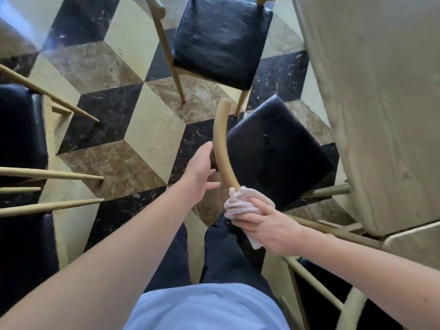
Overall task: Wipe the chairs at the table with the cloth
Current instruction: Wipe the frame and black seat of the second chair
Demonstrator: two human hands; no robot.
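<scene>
Head view looks straight down at my two hands over one chair. At my right hand (269, 226) the grip is clenched round the cloth (245, 201), a pale bunched rag, which I press against the near end of the curved wooden backrest (220, 148); a corner of the rag hangs out below my palm. My left hand (198, 172) has a loose, released grip, the fingers spread and only partly curled, lying against the outer side of that same rail about halfway along it, with the thumb pointing up along the wood; whether the fingertips press the rail I cannot tell. Just beyond the rail sits the black seat (278, 151) of the chair, turned at an angle, its far corner tucked under the edge of the pale wooden surface (381, 103) on the right. A second chair (221, 39) with a black cushion stands farther ahead, apart from the surface. More chairs (21, 129) with tan legs crowd the left edge. Underneath lies a floor (119, 79) tiled in cream, brown and black diamonds. My dark trousers (226, 258) and light blue shirt (204, 308) fill the bottom.
</scene>
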